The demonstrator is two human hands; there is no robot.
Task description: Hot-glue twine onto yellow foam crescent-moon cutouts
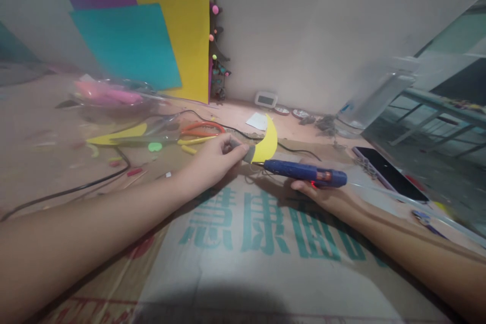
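My left hand [224,154] pinches a yellow crescent-shaped cutout [269,142] near its lower end, where a small grey piece [248,153] shows at the fingertips. A blue hot glue gun [299,169] rests in my right hand [309,190], with the fingers partly hidden behind its body. Its nozzle points left and is at the cutout's lower end; whether they touch I cannot tell. From the gun's rear runs a long clear glue stick [383,191], and a red light glows under the body. Both hands are above a cardboard sheet [235,273] with green printed characters.
Orange-handled scissors [205,125], a black cord [72,190] and yellow scraps [117,134] lie left. Purple, teal [129,45] and yellow sheets lean on the wall. A phone [391,172] and clear bottle [375,101] are right; a small white clock [266,99] is behind.
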